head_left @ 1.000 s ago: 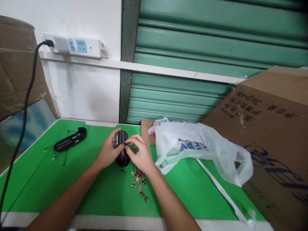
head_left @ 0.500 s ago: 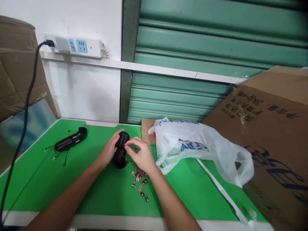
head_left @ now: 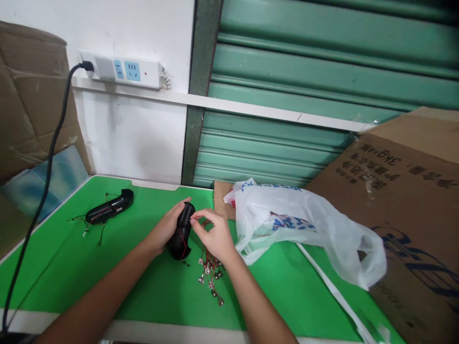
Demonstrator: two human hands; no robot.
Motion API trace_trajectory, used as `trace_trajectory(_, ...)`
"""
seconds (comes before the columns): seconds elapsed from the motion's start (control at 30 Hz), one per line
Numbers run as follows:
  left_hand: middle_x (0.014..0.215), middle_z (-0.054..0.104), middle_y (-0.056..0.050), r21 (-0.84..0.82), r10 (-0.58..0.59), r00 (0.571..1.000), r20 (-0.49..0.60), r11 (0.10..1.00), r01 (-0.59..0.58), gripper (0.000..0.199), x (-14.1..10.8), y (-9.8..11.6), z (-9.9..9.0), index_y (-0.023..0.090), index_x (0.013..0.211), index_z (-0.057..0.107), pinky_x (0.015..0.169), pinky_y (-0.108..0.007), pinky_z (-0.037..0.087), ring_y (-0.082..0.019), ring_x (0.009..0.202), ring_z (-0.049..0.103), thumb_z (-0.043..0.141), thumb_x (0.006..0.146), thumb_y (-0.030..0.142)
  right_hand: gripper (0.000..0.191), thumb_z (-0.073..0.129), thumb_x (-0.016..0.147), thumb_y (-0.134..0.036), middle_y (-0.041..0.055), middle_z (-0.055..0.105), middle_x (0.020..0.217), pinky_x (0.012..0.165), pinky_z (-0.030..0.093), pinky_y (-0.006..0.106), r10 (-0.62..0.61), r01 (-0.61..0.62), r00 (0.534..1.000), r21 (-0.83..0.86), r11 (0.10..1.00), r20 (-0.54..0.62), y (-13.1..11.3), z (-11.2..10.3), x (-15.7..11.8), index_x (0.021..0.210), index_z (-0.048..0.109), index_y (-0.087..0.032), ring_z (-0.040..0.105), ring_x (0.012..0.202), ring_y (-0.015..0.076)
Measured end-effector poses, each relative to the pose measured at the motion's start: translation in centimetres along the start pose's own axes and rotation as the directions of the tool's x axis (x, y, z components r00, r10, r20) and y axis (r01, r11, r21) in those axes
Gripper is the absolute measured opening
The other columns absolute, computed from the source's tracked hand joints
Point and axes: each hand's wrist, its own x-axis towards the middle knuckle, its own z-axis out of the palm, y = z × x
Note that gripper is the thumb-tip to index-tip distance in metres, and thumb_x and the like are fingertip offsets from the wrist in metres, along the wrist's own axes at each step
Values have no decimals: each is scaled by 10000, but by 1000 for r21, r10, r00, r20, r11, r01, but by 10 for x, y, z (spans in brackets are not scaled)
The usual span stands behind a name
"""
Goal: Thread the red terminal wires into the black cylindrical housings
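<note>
A black plastic casing (head_left: 180,239) with a rounded, wider lower end is held at a tilt above the green tabletop. My left hand (head_left: 168,228) is closed around its left side. My right hand (head_left: 214,234) has thumb and forefinger pinched together at the casing's right edge, on something too small to make out. A thin red wire (head_left: 185,246) curves over the casing's lower part, its end hanging below. Just under my right hand lies a bunch of red-wired small metal parts (head_left: 211,277).
A second black casing (head_left: 109,209) with loose wires lies on the green tabletop (head_left: 143,291) at left. A white plastic bag (head_left: 304,215) and a white strap (head_left: 332,284) lie right. Cardboard boxes (head_left: 401,200) flank the table. A black cable (head_left: 53,148) hangs from a power strip (head_left: 138,71).
The view has shifted slightly, so everything sits a little further right. The casing is turned a little more upright in my left hand; my right fingers stay pinched at its edge.
</note>
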Motion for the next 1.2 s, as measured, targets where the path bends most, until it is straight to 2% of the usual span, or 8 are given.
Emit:
trace_trajectory(0.1,1125,733,-15,-129,-105,994,-27,987,101,488,-4,4,2,270,1388,622,659,-207,441,-140,824,636,521,960,482,105,645,852,-160,24,714,824,679,488,284,-28,28,1000,1,1000,12,0,1,-1,847,736,-213,652,800,177)
trace_trajectory(0.23,939,729,4,-238,-212,977,-39,951,197,469,-7,6,4,256,1408,600,594,-205,426,-116,671,592,492,988,435,117,666,841,-141,23,703,821,671,482,280,-54,53,998,22,998,27,0,5,-2,852,752,-218,644,796,173)
trace_trajectory(0.4,990,737,1,-264,-228,973,-35,941,211,435,-6,7,4,239,1379,623,630,-202,462,-114,725,629,483,1001,403,112,677,839,-139,23,700,814,665,479,280,-47,47,999,12,999,21,-1,7,-2,845,756,-218,636,776,169)
trace_trajectory(0.57,908,730,6,-254,-228,973,-27,943,214,443,-6,8,3,247,1387,617,571,-200,429,-108,639,599,487,996,409,97,683,844,-157,28,700,812,636,479,266,-31,30,999,41,999,16,0,6,-2,847,760,-215,644,774,165)
trace_trajectory(0.8,867,730,5,-281,-242,970,-6,931,231,466,-6,8,3,225,1388,613,602,-209,449,-121,654,616,499,982,422,103,690,837,-159,30,704,817,635,485,268,-7,6,1000,50,999,30,1,8,-2,849,771,-221,643,768,165)
trace_trajectory(1.0,848,735,10,-278,-194,981,0,942,187,529,-6,5,2,215,1384,608,675,-234,466,-151,722,647,595,919,467,119,683,830,-135,26,702,835,698,500,294,-43,45,998,-33,998,53,-2,7,-3,864,756,-222,641,791,176)
trace_trajectory(1.1,886,742,6,-259,-191,982,-11,949,182,483,-7,7,4,211,1367,616,708,-237,475,-154,768,662,554,945,438,110,675,834,-132,26,698,848,745,502,309,-76,83,994,-85,993,78,-4,6,-4,871,732,-219,641,816,185)
trace_trajectory(1.2,843,736,12,-233,-186,982,-23,957,176,449,-8,10,6,215,1366,609,722,-240,484,-151,750,660,494,977,408,116,639,875,-133,23,689,837,762,490,315,-107,119,990,-140,983,90,-4,3,-5,850,711,-220,629,813,186)
